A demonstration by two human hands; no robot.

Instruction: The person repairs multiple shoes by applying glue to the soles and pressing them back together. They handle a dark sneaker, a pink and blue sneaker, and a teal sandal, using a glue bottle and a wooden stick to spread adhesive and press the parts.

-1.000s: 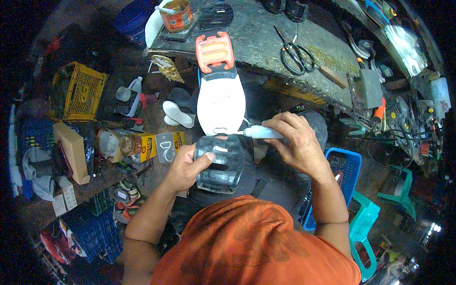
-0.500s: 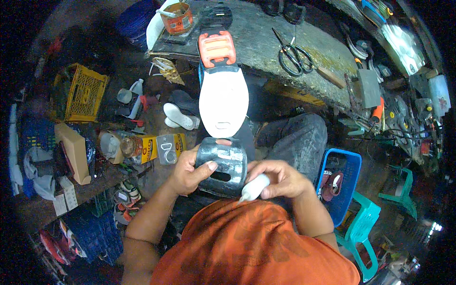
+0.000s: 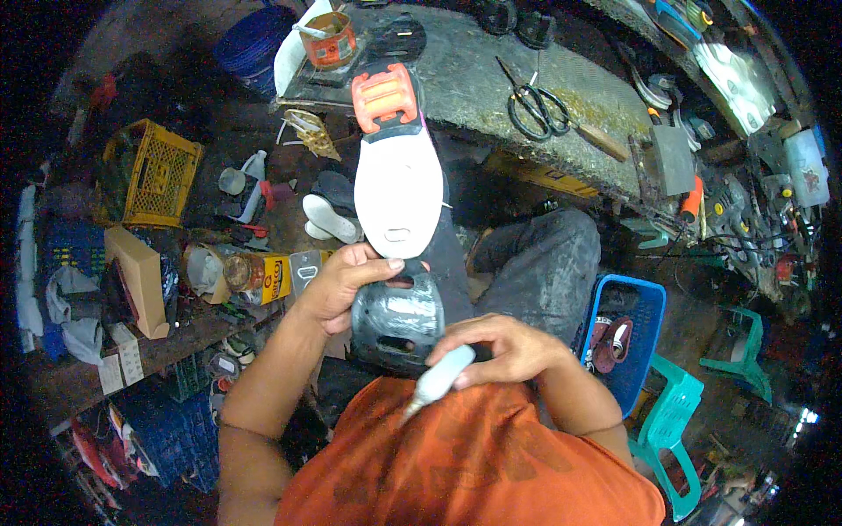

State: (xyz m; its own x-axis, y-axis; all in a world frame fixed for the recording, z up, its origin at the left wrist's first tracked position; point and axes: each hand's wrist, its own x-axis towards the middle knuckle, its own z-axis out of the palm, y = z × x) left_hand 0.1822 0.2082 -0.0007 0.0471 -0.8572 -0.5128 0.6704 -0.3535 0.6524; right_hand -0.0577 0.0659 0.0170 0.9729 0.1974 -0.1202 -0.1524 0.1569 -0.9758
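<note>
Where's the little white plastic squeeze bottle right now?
In the head view, the white bottle is in the person's right hand, just below and right of the shiny curved black slotted piece, in front of the orange cloth shirt.

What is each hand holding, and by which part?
The left hand holds the black slotted piece by its upper-left edge, beside the white sole. The right hand holds the white bottle by its rear end, away from the nozzle.
</note>
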